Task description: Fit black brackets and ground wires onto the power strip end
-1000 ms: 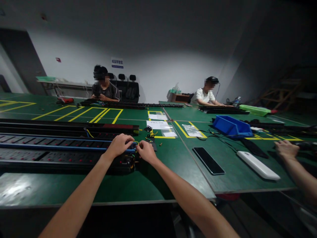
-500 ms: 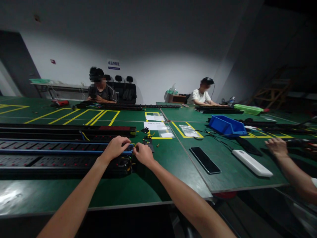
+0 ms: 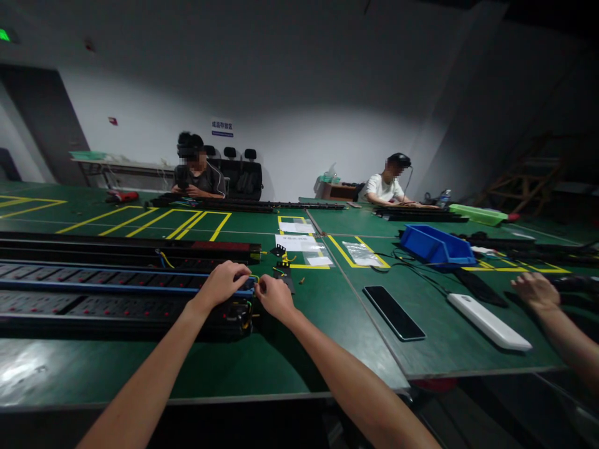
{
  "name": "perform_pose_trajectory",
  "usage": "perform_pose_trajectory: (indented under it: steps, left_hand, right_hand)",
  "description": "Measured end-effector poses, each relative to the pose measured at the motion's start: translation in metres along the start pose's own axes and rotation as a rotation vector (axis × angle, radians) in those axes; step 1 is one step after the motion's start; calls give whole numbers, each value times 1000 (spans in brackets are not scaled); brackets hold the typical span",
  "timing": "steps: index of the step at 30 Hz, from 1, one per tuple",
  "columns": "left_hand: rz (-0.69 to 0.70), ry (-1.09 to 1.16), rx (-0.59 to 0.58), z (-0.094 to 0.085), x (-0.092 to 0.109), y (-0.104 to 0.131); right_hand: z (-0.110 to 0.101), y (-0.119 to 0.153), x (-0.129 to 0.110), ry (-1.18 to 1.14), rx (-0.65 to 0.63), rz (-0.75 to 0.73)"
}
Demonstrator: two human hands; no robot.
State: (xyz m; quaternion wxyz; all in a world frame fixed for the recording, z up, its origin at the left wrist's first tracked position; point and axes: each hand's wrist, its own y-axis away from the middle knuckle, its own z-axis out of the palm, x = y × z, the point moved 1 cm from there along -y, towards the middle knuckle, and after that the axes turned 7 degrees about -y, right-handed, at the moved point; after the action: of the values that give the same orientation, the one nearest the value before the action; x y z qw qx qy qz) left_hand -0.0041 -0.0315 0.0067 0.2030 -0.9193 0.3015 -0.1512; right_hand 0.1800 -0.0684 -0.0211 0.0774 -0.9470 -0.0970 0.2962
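Note:
Long black socket strips with red dots lie side by side at the left, one edged in blue. My left hand rests over the blue-edged strip near its right end, fingers bent together at the wires. Beyond that end, my right hand is closed in a pinch at the thin yellow-green wires; what exactly sits between the fingertips is too small to make out. Yellow wires also show at the end of the nearest strip. Small black brackets lie just behind my right hand.
On the green table are a phone, a white power bank, a blue bin, papers and a plastic bag. Another person's hand is at right. Two people sit across the table.
The view has shifted slightly, so the scene sits a little further right and lower. Both my hands stay at the strip's end with small finger movements.

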Motion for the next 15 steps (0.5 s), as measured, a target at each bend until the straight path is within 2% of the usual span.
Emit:
perform_pose_trajectory:
  steps: [15]
  left_hand:
    - [5,-13,-4,0,1,0]
  right_hand:
    - [-4,3,-2,61,-18,1]
